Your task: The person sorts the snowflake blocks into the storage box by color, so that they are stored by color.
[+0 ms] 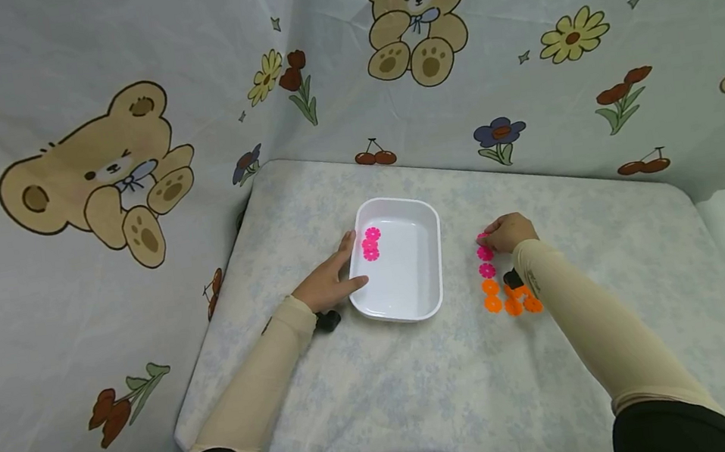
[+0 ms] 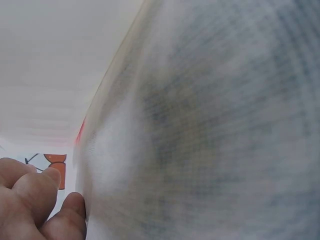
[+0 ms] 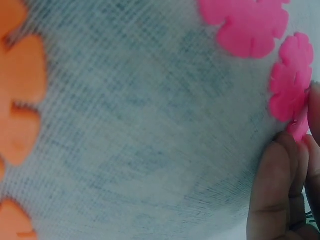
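Observation:
My left hand (image 1: 328,280) rests against the left side of a white tray (image 1: 437,262), fingers stretched along the rim and thumb across it. Several pink notched plastic discs (image 1: 371,254) lie at the tray's left inside. To the right of the tray, my right hand (image 1: 508,233) pinches a pink notched plastic disc (image 3: 298,127) at the far end of a column on the cloth. Just nearer lie another pink disc (image 3: 292,77) and a further one (image 1: 488,270). The left wrist view shows the left fingers (image 2: 37,195) against a blurred pale surface.
Several orange notched discs (image 1: 493,304) continue the column and lie beside it, partly under the right wrist's black camera (image 1: 512,279). Another black camera (image 1: 328,321) sits by the left wrist. A pale patterned cloth (image 1: 425,386) covers the table; a bear-print curtain (image 1: 331,92) hangs behind.

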A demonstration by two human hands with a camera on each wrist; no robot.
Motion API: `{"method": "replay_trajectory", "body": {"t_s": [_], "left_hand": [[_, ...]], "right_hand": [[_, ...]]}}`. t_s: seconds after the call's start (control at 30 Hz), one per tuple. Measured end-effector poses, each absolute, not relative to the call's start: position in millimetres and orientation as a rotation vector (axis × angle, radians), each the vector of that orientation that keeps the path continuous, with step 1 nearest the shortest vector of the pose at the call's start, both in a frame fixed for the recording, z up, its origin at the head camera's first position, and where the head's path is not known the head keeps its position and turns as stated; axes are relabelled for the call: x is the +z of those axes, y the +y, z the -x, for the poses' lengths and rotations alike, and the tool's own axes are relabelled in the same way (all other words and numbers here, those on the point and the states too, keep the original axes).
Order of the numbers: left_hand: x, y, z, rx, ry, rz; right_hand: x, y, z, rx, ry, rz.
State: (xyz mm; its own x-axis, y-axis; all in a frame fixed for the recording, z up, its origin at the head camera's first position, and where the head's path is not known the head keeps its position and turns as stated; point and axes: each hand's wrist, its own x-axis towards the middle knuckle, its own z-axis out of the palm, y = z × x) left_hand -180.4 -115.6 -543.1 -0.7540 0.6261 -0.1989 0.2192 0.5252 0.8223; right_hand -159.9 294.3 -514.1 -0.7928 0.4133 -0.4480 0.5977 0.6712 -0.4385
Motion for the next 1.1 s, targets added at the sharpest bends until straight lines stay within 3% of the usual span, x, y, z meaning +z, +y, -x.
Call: {"method": "replay_trajectory", "body": {"t_s": [0.93,1.1], "left_hand": [[-541,-115,179,1.155,2.286,-0.669],[-541,-115,179,1.159,2.28,-0.667]], "right_hand": [[-502,296,169,-0.967,2.469,-0.894],[-501,291,171,-0.99,2.455,-0.814]]}}
